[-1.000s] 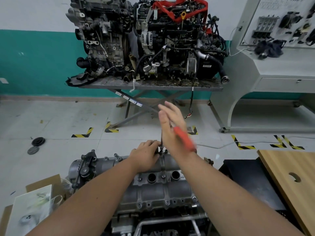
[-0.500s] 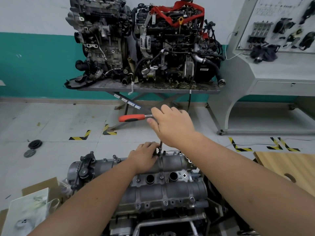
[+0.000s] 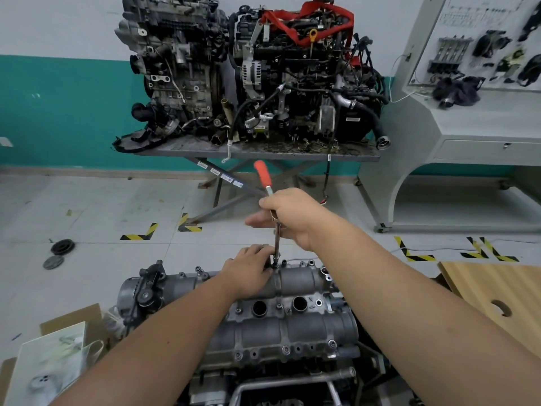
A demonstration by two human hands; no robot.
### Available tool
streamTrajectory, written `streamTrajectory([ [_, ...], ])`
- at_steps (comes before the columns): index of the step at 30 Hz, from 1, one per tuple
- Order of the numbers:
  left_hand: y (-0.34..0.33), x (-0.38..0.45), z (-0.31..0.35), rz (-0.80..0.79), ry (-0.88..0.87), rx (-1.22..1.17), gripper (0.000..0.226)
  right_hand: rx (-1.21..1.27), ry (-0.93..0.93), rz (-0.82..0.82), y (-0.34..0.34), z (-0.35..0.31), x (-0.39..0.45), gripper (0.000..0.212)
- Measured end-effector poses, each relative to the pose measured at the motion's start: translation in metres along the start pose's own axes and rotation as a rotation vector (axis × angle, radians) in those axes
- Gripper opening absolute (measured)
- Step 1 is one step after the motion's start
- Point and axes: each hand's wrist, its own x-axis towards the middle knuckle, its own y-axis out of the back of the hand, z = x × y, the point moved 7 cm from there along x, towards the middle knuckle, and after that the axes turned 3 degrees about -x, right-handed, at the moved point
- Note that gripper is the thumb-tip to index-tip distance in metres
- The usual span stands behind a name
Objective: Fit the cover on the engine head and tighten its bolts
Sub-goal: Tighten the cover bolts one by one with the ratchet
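While the grey cast-metal cover (image 3: 281, 326) sat on top of the engine head at the bottom centre of the view, both bare hands worked at its far edge. The right hand (image 3: 288, 218) was wrapped around the metal shaft of a ratchet wrench with a red handle (image 3: 262, 174), the fingers curled about it just below the handle and the thumb stretched out to the left. The red handle pointed up and away from the person, and a thin steel extension bar (image 3: 277, 240) ran straight down from the hand to a bolt (image 3: 275, 262) on the cover's far rim. The left hand (image 3: 248, 269) rested on the cover right beside that bolt, its fingers bent around the base of the extension bar where the socket met the bolt. Two round dark openings (image 3: 259, 307) showed in the cover just nearer the person than the left hand. Small bolts dotted the near rim as well. Beyond, two grimy engines (image 3: 248, 71) stood on a steel scissor-leg table (image 3: 257, 150) against a white and teal wall. A pale wooden board (image 3: 497, 291) with a hole lay to the right, and flattened cardboard (image 3: 70, 320) lay to the left.
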Motion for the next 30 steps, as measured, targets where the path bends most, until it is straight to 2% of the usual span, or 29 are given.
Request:
streamTrajectory([
  [2, 0.0, 0.001, 0.0, -0.005, 0.008, 0.016, 0.041, 0.469, 0.01, -0.013, -0.004, 0.01, 0.002, 0.008],
  [4, -0.001, 0.002, 0.0, -0.009, 0.01, 0.023, 0.047, 0.778, 0.095, 0.078, 0.001, 0.021, 0.011, 0.014],
  [5, -0.001, 0.002, 0.0, -0.01, 0.01, 0.024, 0.048, 0.839, 0.159, 0.132, 0.004, 0.025, 0.013, 0.015],
  [6, 0.0, 0.003, 0.0, -0.011, 0.007, 0.022, 0.048, 0.789, 0.246, 0.194, 0.009, 0.027, 0.012, 0.015],
  [7, -0.001, 0.002, 0.0, -0.013, 0.005, 0.019, 0.047, 0.607, 0.348, 0.276, 0.012, 0.027, 0.01, 0.015],
  [8, 0.0, 0.002, 0.0, -0.012, 0.001, 0.014, 0.045, 0.327, 0.481, 0.376, 0.016, 0.023, 0.003, 0.015],
  [11, 0.002, 0.0, 0.003, 0.028, -0.016, -0.009, 0.046, -0.645, 1.043, 0.692, 0.009, 0.002, -0.026, 0.022],
  [12, 0.003, 0.0, 0.004, 0.046, -0.031, 0.009, 0.048, -0.884, 1.136, 0.742, 0.003, -0.001, -0.029, 0.027],
  [13, 0.003, 0.001, 0.004, 0.054, -0.036, 0.035, 0.049, -1.057, 1.148, 0.764, -0.001, -0.005, -0.028, 0.03],
  [16, 0.001, 0.002, 0.001, 0.014, 0.005, 0.032, 0.05, -1.395, 0.982, 0.753, -0.005, -0.018, -0.023, 0.026],
  [17, 0.0, 0.002, 0.0, -0.002, 0.013, 0.026, 0.051, -1.457, 0.928, 0.725, -0.005, -0.021, -0.022, 0.022],
  [19, 0.0, 0.001, 0.001, -0.017, 0.014, 0.026, 0.052, -1.511, 0.802, 0.629, -0.002, -0.023, -0.017, 0.035],
  [21, 0.001, 0.001, 0.001, -0.018, 0.009, 0.021, 0.052, -1.546, 0.693, 0.543, 0.002, -0.023, -0.014, 0.047],
  [25, 0.001, 0.0, 0.001, -0.013, -0.001, 0.003, 0.044, -1.513, 0.636, 0.455, 0.002, -0.028, -0.013, 0.041],
  [30, 0.001, -0.001, 0.001, -0.009, -0.011, -0.014, 0.039, -1.222, 0.386, 0.331, 0.009, -0.031, 0.001, 0.036],
])
